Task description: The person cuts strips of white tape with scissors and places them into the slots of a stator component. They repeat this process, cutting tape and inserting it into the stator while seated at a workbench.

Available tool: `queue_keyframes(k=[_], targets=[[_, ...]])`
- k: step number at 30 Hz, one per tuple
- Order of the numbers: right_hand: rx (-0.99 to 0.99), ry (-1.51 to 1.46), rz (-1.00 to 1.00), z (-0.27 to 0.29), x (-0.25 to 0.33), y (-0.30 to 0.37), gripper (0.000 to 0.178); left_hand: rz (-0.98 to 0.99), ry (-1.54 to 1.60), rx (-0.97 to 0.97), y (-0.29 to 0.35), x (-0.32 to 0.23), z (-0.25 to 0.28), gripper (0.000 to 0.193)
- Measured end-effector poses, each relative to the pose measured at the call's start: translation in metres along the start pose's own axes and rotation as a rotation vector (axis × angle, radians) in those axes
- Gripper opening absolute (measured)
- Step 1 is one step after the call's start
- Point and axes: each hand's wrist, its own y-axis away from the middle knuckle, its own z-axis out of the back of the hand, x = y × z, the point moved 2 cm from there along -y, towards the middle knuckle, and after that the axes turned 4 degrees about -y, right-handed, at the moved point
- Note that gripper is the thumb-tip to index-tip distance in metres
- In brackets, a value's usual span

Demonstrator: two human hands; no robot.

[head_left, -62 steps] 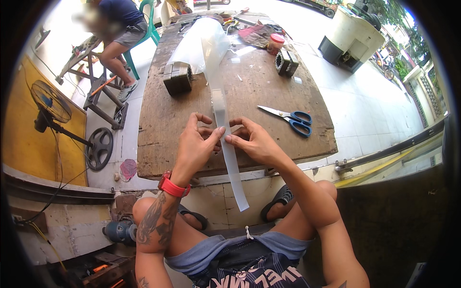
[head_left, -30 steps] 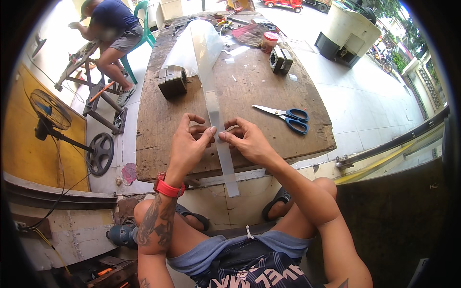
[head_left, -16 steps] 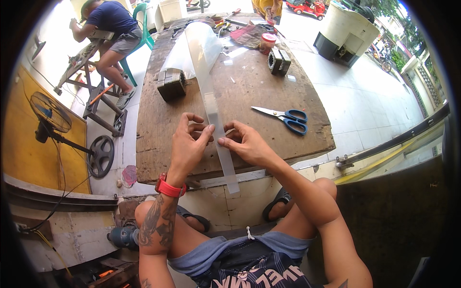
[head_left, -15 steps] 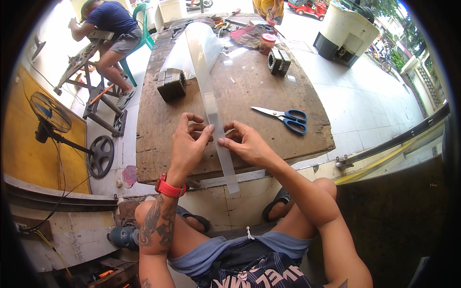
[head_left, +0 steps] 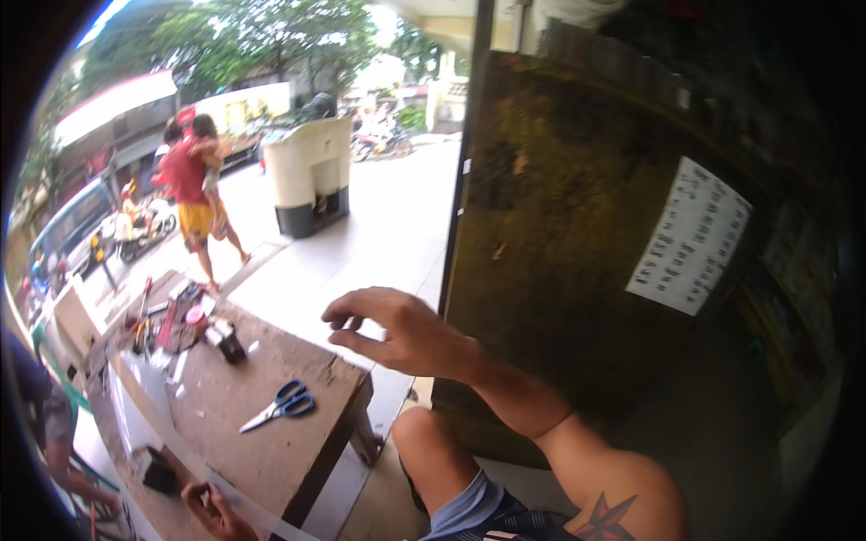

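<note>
A long, clear plastic strip (head_left: 203, 462) runs along the left side of the wooden table (head_left: 329, 383) down toward its near edge. My left hand (head_left: 216, 516) is low in the view with thumb and fingers curled together at the strip, seemingly pinching its edge. Raised past the table's right edge, my right hand (head_left: 397, 329) has bent fingers and the thumb apart, holding nothing I can see. Blue-handled scissors (head_left: 293, 399) lie on the table between the hands. A dark block (head_left: 161, 473) sits beside the strip, near my left hand.
A clear plastic sheet (head_left: 152, 406), a second block (head_left: 225, 341), a pink-lidded jar (head_left: 196, 316) and scattered tools lie farther back. A dark wall panel (head_left: 541, 270) with a paper sheet (head_left: 693, 234) stands at right. People (head_left: 189, 180) are beyond the table.
The view has swung to the right. My right hand has come off the strip and lifted away to the right, its fingers apart. My left hand stays at the strip.
</note>
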Motion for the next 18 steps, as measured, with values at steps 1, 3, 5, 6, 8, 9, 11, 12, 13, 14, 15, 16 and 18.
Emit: queue_keyframes(k=[1, 3, 5, 6, 8, 9, 11, 12, 13, 14, 15, 16, 18], targets=[[-0.095, 0.188, 0.054, 0.048, 0.015, 0.009, 0.022, 0.016, 0.047, 0.064, 0.001, 0.003, -0.006, 0.019], [-0.24, 0.597, 0.092, 0.145, 0.06, 0.034, 0.019, 0.046, 0.056, 0.143, 0.002, -0.004, -0.014, 0.031], [-0.441, 0.887, 0.123, 0.225, 0.108, 0.055, 0.016, 0.125, -0.059, 0.17, 0.016, -0.02, -0.019, 0.036], [-0.522, 1.076, 0.113, 0.263, 0.131, 0.064, 0.016, 0.174, -0.097, 0.199, 0.013, -0.026, -0.024, 0.035], [-0.759, 1.064, 0.16, 0.329, 0.168, 0.072, 0.02, 0.163, -0.111, 0.22, 0.007, -0.037, -0.036, 0.033], [-0.802, 1.055, 0.175, 0.357, 0.183, 0.073, 0.02, 0.168, -0.128, 0.23, 0.007, -0.04, -0.038, 0.032], [-0.827, 1.055, 0.178, 0.402, 0.204, 0.067, 0.023, 0.172, -0.124, 0.23, 0.007, -0.036, -0.045, 0.032], [-0.821, 1.069, 0.16, 0.421, 0.213, 0.064, 0.026, 0.172, -0.125, 0.228, 0.007, -0.033, -0.046, 0.031], [-0.816, 1.075, 0.143, 0.439, 0.221, 0.06, 0.028, 0.176, -0.094, 0.248, 0.007, -0.028, -0.047, 0.033], [-0.782, 1.103, 0.103, 0.455, 0.224, 0.055, 0.029, 0.101, -0.154, 0.202, 0.008, -0.023, -0.05, 0.03], [-0.749, 1.122, 0.064, 0.468, 0.224, 0.046, 0.03, 0.025, -0.212, 0.153, 0.006, -0.016, -0.053, 0.027], [-0.715, 1.126, 0.016, 0.48, 0.222, 0.038, 0.031, -0.048, -0.27, 0.103, 0.005, -0.008, -0.056, 0.024], [-0.594, 1.141, -0.025, 0.497, 0.212, 0.023, 0.032, -0.103, -0.248, 0.076, 0.004, 0.008, -0.059, 0.026]])
